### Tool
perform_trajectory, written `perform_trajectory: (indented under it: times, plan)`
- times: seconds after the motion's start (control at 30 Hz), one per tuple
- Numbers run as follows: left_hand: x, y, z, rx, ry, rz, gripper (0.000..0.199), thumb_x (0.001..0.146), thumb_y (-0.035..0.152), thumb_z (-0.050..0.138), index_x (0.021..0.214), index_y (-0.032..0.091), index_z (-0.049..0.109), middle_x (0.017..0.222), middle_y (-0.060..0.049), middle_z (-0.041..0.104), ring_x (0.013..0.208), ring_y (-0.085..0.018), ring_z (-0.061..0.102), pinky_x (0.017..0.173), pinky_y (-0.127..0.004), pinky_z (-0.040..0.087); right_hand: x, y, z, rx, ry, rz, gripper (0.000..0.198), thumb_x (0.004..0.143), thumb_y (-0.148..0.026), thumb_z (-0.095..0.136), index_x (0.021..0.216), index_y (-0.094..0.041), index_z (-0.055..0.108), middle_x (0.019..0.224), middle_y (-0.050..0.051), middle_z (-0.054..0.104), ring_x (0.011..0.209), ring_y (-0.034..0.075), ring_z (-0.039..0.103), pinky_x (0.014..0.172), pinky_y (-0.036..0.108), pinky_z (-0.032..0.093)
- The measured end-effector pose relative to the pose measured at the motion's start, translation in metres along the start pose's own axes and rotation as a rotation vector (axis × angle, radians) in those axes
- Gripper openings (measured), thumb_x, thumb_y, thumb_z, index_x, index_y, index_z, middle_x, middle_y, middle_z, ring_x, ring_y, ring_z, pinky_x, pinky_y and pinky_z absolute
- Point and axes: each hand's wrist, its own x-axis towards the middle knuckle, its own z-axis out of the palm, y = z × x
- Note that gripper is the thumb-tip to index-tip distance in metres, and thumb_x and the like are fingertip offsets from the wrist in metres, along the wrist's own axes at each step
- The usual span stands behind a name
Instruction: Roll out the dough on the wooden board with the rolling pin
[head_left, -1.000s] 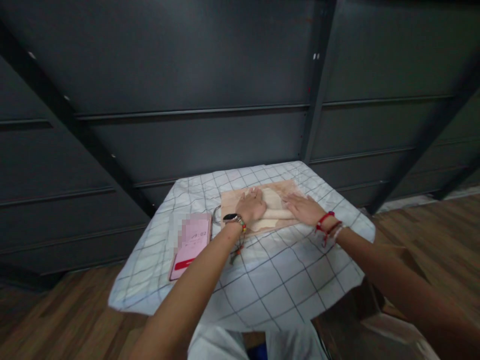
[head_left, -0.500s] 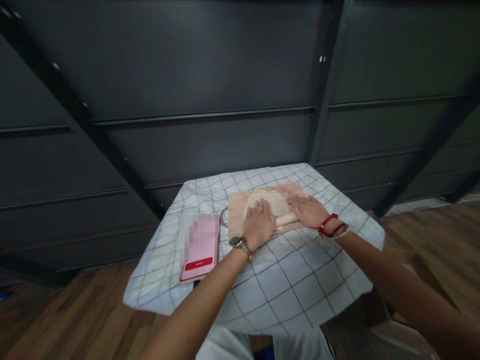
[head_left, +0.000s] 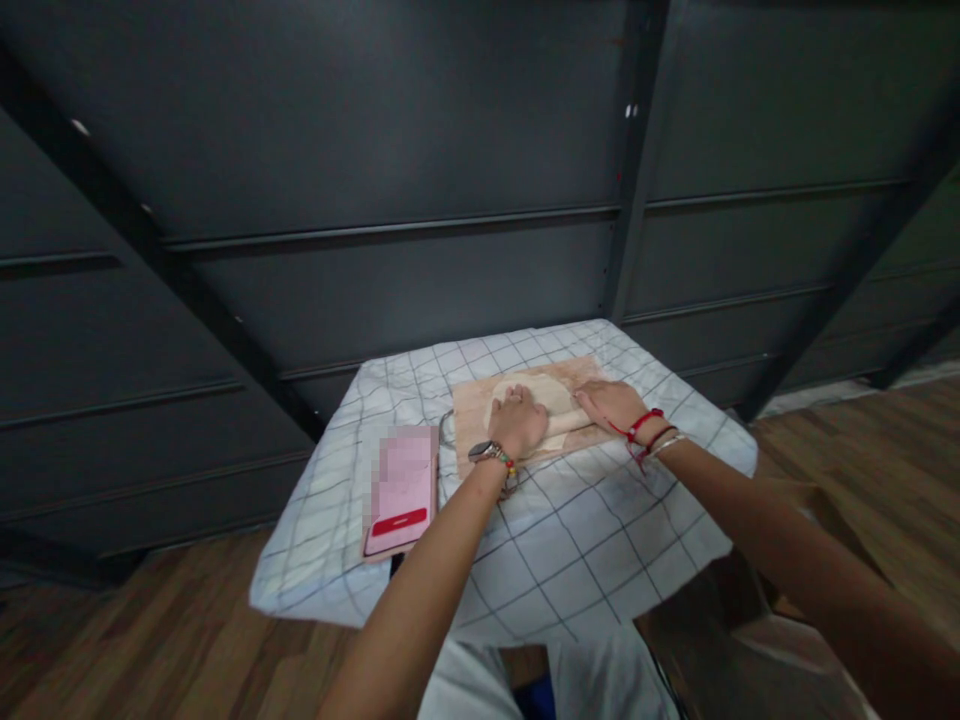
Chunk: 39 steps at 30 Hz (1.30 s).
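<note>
A flat, pale, roundish sheet of dough (head_left: pixel 553 391) lies on a light wooden board (head_left: pixel 469 400). Across its near part runs a light rolling pin (head_left: pixel 568 424). My left hand (head_left: pixel 519 422) covers the pin's left end, its fingers reaching forward over the dough. At the pin's other end is my right hand (head_left: pixel 611 405), fingers bent over it and thumb pointing inward. The pin's ends are hidden beneath both hands. A strip of dough shows on the near side of the pin.
A phone (head_left: pixel 405 485) with a pink screen lies left of the board on the white checked tablecloth (head_left: pixel 592 550). Behind the table stands a dark panelled wall (head_left: pixel 420 290). A brown box (head_left: pixel 720 640) sits low at the right, on the wooden floor (head_left: pixel 217 640).
Both hands have moved slightly forward with the rolling pin, uncovering more dough on its near side. My right hand's fingers are drawn closer together. The view has shifted a little.
</note>
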Motion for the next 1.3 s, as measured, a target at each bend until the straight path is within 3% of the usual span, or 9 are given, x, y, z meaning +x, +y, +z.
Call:
perform_trajectory:
  times: [0.13,0.33,0.63,0.8,0.93,1.03,1.2,1.3]
  plan:
    - [-0.036,0.017,0.002,0.036,0.131,-0.027,0.052,0.089,0.025,0.023,0.135,0.004,0.033,0.142,-0.016,0.032,0.132,-0.027,0.024,0.108,-0.044,0.018,-0.027,-0.003,0.006,0.050,0.106,-0.054,0.040,0.093,-0.028,0.023,0.104,-0.016,0.060,0.108,0.008,0.063,0.103,0.020,0.054,0.082,0.031,0.036]
    - [-0.070,0.034,0.014,0.047,0.225,-0.026,0.053,0.088,0.025,0.024,0.136,0.003,0.032,0.143,-0.015,0.030,0.133,-0.026,0.021,0.108,-0.043,0.020,-0.072,-0.010,0.019,0.020,0.203,-0.065,0.028,0.090,-0.032,0.039,0.101,-0.014,0.058,0.105,0.012,0.061,0.095,0.025,0.051,0.082,0.037,0.033]
    - [-0.093,0.028,0.023,0.057,0.228,0.071,0.055,0.089,0.027,0.026,0.139,0.003,0.026,0.146,-0.013,0.024,0.136,-0.023,0.012,0.109,-0.040,0.021,-0.073,0.006,0.024,-0.003,0.214,-0.342,0.028,0.082,-0.030,0.059,0.104,-0.014,0.058,0.103,0.011,0.059,0.095,0.024,0.052,0.081,0.035,0.039]
    - [-0.100,0.019,0.008,0.035,0.230,0.069,0.058,0.092,0.035,0.023,0.140,0.003,0.022,0.145,-0.015,0.024,0.136,-0.024,0.011,0.108,-0.041,0.022,-0.074,0.004,0.001,-0.053,0.244,-0.396,0.022,0.085,-0.029,0.053,0.099,-0.013,0.059,0.094,0.010,0.059,0.085,0.022,0.054,0.075,0.035,0.041]
    - [-0.084,0.008,-0.023,0.065,0.268,0.047,0.059,0.092,0.038,0.020,0.141,0.005,0.017,0.146,-0.015,0.020,0.136,-0.024,0.009,0.109,-0.042,0.017,-0.054,0.001,-0.036,-0.077,0.270,-0.390,0.027,0.089,-0.033,0.046,0.104,-0.014,0.057,0.099,0.011,0.057,0.088,0.023,0.053,0.075,0.036,0.041]
    - [-0.054,-0.008,-0.036,0.080,0.270,-0.012,0.059,0.093,0.037,0.018,0.142,0.006,0.015,0.147,-0.014,0.019,0.137,-0.024,0.008,0.109,-0.043,0.016,-0.026,0.004,-0.047,-0.014,0.244,-0.354,0.030,0.088,-0.034,0.046,0.109,-0.013,0.055,0.105,0.011,0.056,0.089,0.022,0.053,0.077,0.034,0.042]
    - [-0.005,-0.036,-0.016,0.034,0.082,-0.115,0.058,0.092,0.038,0.019,0.136,0.000,0.029,0.143,-0.019,0.027,0.134,-0.028,0.017,0.106,-0.042,0.022,0.011,0.017,-0.018,0.231,0.073,-0.419,0.026,0.085,-0.029,0.052,0.104,-0.013,0.058,0.101,0.009,0.058,0.095,0.020,0.053,0.083,0.031,0.043]
    - [0.011,-0.047,-0.001,0.012,0.027,-0.101,0.057,0.092,0.036,0.020,0.134,-0.001,0.032,0.142,-0.020,0.029,0.133,-0.028,0.020,0.105,-0.041,0.023,0.027,0.023,0.003,0.318,0.061,-0.403,0.028,0.086,-0.028,0.048,0.106,-0.011,0.058,0.106,0.011,0.059,0.104,0.019,0.050,0.091,0.032,0.040]
